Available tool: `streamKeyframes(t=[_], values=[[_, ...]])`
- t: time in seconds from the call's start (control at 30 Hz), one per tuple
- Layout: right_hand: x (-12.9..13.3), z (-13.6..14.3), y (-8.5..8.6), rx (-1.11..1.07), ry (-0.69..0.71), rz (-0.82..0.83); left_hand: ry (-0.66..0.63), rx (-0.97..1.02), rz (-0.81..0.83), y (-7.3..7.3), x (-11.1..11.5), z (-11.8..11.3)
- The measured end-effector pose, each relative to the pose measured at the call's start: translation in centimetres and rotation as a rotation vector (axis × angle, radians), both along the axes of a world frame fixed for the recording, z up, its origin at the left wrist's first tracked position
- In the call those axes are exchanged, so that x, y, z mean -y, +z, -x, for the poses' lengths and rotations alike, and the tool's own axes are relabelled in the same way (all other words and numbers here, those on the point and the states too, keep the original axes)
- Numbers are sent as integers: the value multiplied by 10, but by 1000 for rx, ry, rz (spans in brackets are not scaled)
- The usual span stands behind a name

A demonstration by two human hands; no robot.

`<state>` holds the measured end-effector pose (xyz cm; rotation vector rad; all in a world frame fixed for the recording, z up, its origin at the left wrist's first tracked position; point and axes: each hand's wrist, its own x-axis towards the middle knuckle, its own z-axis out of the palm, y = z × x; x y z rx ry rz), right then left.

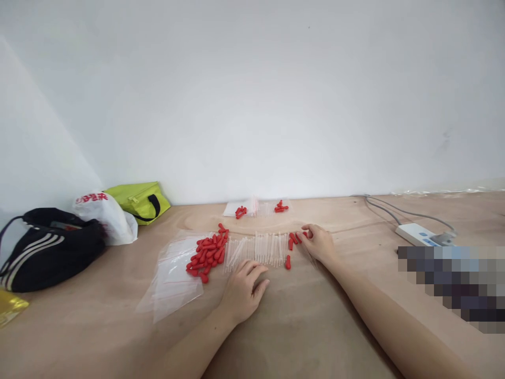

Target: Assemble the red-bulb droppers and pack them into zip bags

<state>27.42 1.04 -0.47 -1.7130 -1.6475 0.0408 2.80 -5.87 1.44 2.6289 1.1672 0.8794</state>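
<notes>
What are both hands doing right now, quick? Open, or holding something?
Left hand: open, beside the clear tubes, with nothing seen in it.
Right hand: fingers bent by the red pieces; can't tell if it's gripping one.

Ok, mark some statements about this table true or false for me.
1. The large pile of red bulbs lies left of the row of clear tubes. True.
2. The right hand is beside that large pile. False: the right hand is by the few bulbs right of the tubes.
3. The left hand is by the tubes. True.
4. The power strip is left of both hands. False: the power strip is to their right.
</notes>
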Motion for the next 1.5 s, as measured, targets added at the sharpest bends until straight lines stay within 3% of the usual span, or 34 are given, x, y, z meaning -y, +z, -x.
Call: streamKeyframes(t=[0.23,0.37,0.67,0.9,1.07,1.5], values=[[47,22,6,126,215,-104,179,-34,-78,0,-2,1],[63,37,9,188,221,-112,199,-47,-99,0,-2,-1],[66,37,3,153,177,-45,244,-51,-121,3,-9,-10],[68,33,3,46,30,-31,451,-211,-66,22,-46,-63],[65,33,7,-117,-3,-43,527,-284,-18,29,-66,-92],[60,33,6,-254,-60,-9,624,-400,112,31,-71,-104]])
